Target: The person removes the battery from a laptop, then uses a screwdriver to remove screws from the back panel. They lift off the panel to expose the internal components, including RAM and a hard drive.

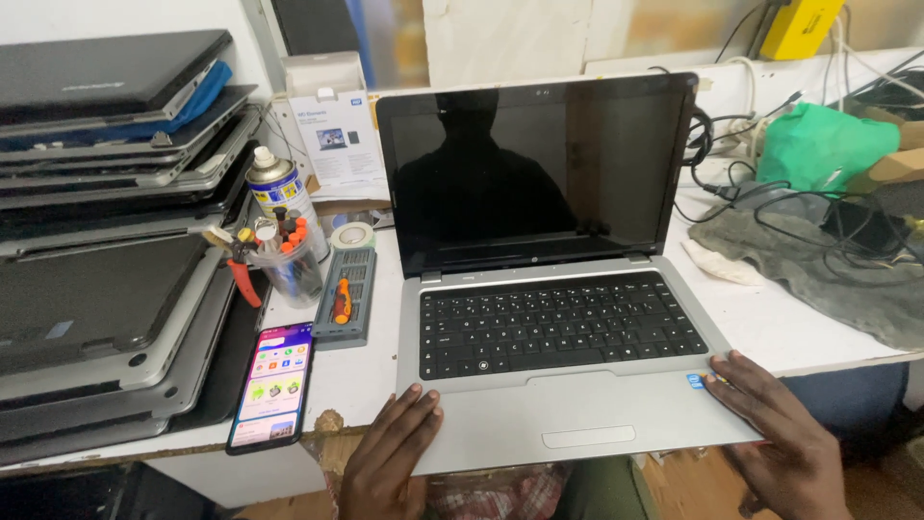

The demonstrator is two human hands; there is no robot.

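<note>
Silver open laptop with a dark screen (549, 289) sits at the white tabletop's (818, 327) front edge; left hand (390, 462) and right hand (780, 433) lie flat on its front corners, gripping nothing, lid already raised.

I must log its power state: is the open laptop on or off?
The laptop looks off: its screen is black, showing only reflections.
</note>
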